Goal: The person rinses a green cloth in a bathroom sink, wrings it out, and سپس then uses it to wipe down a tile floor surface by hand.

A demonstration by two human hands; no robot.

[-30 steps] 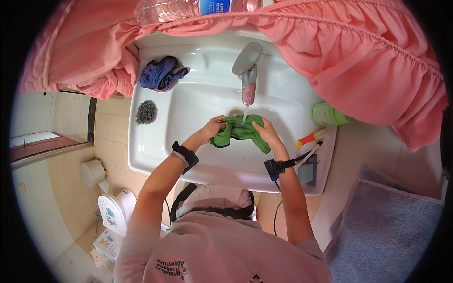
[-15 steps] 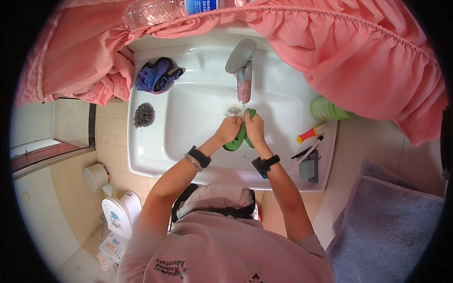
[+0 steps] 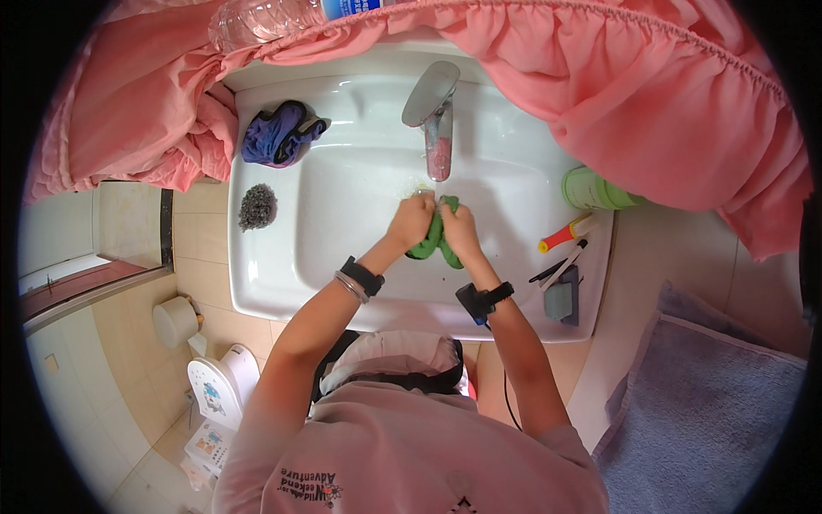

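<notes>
A green cloth (image 3: 449,250) hangs in folds over the basin of the white sink (image 3: 342,201), bunched between my two fists. My left hand (image 3: 412,223) is closed round one side of it, and my right hand (image 3: 461,233) grips the other side close by. Both hands are just below the spout of the metal faucet (image 3: 431,92), near the drain. My fingers hide the upper part of the cloth. Whether water is running now I cannot tell.
A purple cloth (image 3: 276,139) and a grey wire scourer (image 3: 257,208) lie on the sink's left ledge. On the right ledge are a green container (image 3: 591,188), a red-and-yellow handled brush (image 3: 561,237) and a grey-blue block (image 3: 559,300). Pink fabric (image 3: 616,94) drapes over the back.
My hands still grip the green cloth and stay almost in place; its folds hang slightly differently. The whole view has shifted a little.
</notes>
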